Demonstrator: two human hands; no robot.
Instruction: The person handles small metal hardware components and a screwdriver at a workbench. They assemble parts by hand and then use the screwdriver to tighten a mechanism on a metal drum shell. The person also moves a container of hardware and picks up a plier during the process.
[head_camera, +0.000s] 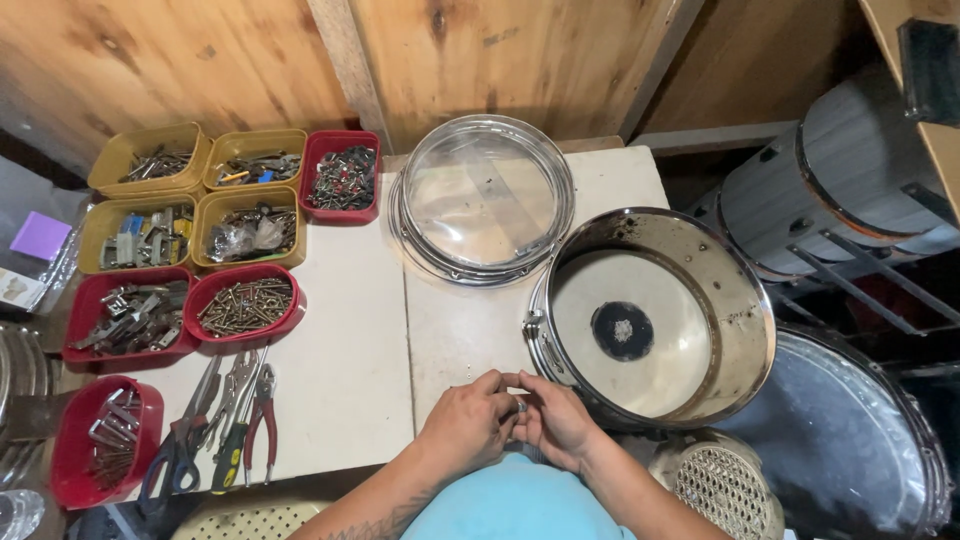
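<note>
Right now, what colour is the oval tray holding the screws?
Red; the oval tray of screws shows best in the head view.

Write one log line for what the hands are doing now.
left hand + right hand: pinch small metal part | beside: round metal drum shell | on: white table

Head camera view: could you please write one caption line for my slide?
Both hands, left hand and right hand, pinch a small metal part beside a drum shell on a white table.

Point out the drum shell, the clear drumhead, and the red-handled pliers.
drum shell (745, 300), head view, inner right wall.
clear drumhead (485, 195), head view, middle of the film.
red-handled pliers (262, 425), head view, on the handles.
</note>
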